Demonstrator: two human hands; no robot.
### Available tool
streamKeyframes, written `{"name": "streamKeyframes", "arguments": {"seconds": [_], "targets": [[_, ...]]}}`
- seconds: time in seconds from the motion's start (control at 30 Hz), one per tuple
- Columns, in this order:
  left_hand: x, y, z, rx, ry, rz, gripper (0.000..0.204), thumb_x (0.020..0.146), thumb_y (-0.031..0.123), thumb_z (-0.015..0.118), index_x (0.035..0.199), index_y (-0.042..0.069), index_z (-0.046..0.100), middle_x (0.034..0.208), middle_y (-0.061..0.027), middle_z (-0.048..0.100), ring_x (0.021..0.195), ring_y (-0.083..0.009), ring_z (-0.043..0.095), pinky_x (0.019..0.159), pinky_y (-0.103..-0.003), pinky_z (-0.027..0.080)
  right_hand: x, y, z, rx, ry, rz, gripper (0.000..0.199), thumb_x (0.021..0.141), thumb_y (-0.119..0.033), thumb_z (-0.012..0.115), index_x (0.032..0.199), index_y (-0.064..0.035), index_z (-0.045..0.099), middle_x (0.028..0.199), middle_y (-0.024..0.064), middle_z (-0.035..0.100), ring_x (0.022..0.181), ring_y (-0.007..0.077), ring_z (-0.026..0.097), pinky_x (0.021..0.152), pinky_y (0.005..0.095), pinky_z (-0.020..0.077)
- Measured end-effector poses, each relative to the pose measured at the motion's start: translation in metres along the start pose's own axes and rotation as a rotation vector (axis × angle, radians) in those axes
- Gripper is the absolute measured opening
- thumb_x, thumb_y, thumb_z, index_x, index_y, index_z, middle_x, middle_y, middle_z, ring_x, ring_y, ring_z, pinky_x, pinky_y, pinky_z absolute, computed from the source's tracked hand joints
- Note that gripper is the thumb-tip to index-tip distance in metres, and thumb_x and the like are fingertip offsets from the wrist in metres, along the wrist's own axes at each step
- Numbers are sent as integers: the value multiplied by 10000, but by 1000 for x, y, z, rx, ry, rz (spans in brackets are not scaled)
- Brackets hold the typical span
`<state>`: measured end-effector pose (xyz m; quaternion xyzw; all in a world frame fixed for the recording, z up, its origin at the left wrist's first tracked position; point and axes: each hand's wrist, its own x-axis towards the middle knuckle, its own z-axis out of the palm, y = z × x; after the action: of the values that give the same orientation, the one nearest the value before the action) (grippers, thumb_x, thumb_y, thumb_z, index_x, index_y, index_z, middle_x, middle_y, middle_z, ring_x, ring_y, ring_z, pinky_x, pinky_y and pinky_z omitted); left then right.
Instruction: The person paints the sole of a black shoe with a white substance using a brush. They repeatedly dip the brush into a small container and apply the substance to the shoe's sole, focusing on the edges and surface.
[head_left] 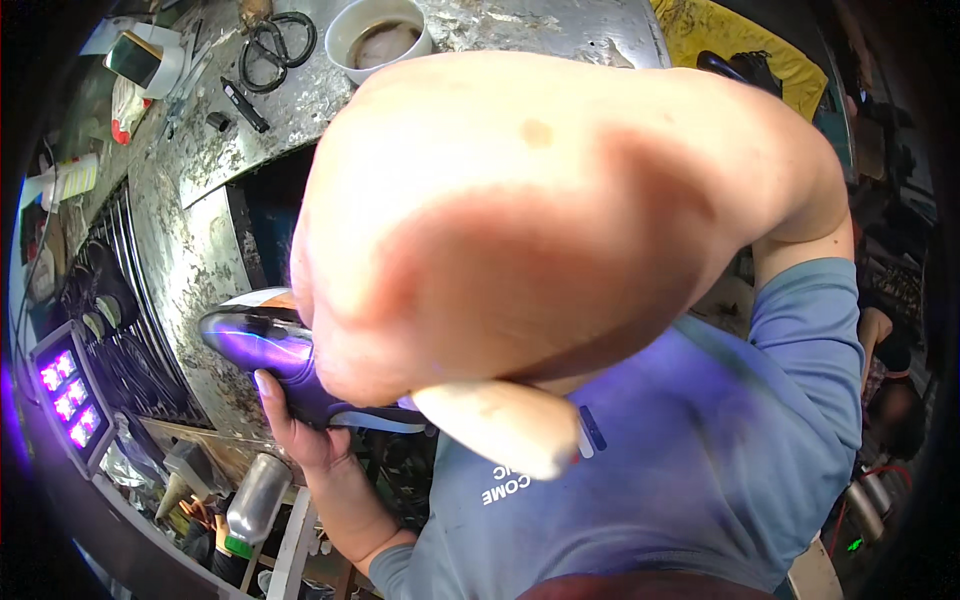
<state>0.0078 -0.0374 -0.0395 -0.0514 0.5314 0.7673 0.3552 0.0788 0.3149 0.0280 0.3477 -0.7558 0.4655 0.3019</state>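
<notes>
A glossy black shoe (pixel 265 345) lies left of the middle, its toe pointing left and catching purple light. My left hand (pixel 310 440) grips it from the near side, thumb against the upper. Very close to the camera, my right hand (pixel 490 220) fills the middle of the view and covers the rear of the shoe. It is closed around a pale, round-ended handle (pixel 500 428), wooden in look, that sticks out toward my shirt. Whatever the handle's other end carries is hidden, so the tool's kind does not show. Whether it touches the shoe is also hidden.
Black-handled scissors (pixel 283 70), a black marker (pixel 243 105) and a white bowl (pixel 342 45) with brownish contents stand on the stained metal bench (pixel 520 30). A purple-lit lamp (pixel 70 400) is at left, a green-capped metal bottle (pixel 257 500) below. Another person (pixel 890 350) is at far right.
</notes>
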Motion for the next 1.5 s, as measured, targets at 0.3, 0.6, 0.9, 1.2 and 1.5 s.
{"name": "streamKeyframes", "arguments": {"seconds": [0.3,0.6,0.9,1.2,1.5], "targets": [[11,-25,-3,-331,16,-107,666,1034,535,389,1514,73,382,1521,-157,451,1377,-313,464,1182,-507,306,5,-11,-10,-41,-57,78,123,829,-173,710,880,-67,676,788,108,669,706,321,664,638,395,543],[18,-38,31,-517,-107,-282,707,987,564,438,1532,117,375,1540,-139,433,1322,-320,481,1101,-501,361,20,-14,-20,-98,-88,157,126,815,-198,729,856,-83,697,781,113,688,709,318,679,653,382,556],[14,-78,36,-970,-268,-481,727,980,453,552,1515,9,337,1381,-199,570,1009,-262,693,794,-352,590,5,72,-69,-642,-31,458,161,813,-273,742,844,-117,719,777,104,708,730,321,696,685,392,569],[18,-82,50,-1168,-349,-518,808,945,420,637,1529,-16,289,1372,-148,585,1129,-274,649,873,-364,541,-28,131,-49,-946,-220,738,199,800,-339,707,926,-195,761,825,94,725,801,281,716,714,418,574],[23,-81,59,-1209,-406,-497,831,899,353,691,1511,-47,296,1376,-129,583,1139,-257,647,888,-342,538,-28,106,-48,-885,14,479,172,814,-293,712,871,-134,743,844,82,725,820,293,707,725,417,568]]}}
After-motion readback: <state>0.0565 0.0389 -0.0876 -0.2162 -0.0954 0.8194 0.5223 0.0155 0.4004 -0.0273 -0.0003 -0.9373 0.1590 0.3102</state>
